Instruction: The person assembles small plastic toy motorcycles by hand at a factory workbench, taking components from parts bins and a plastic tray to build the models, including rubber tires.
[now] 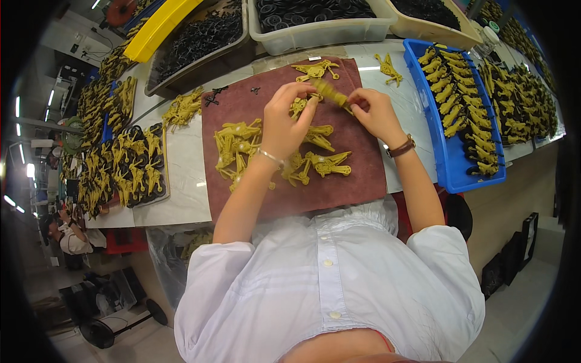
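Note:
Over the far half of a reddish-brown cloth (363, 175), my two hands are close together. The right hand (378, 115) pinches the near end of a ribbed yellow plastic part (331, 92), smeared by motion. My left hand (287, 118) is closed, thumb and forefinger pinching a small yellow plastic piece (317, 97) beside that part; its exact shape is hard to make out. Below and around the left hand lie several loose yellow plastic parts (328, 164). Another yellow part (318, 69) rests at the cloth's far edge.
Small black pieces (214, 97) lie at the cloth's far left. Bins of black parts (324, 29) line the back. A blue tray (445, 175) of yellow-and-black assemblies stands right; more assemblies (124, 166) fill a tray at left. A yellow piece (388, 69) lies beyond the cloth.

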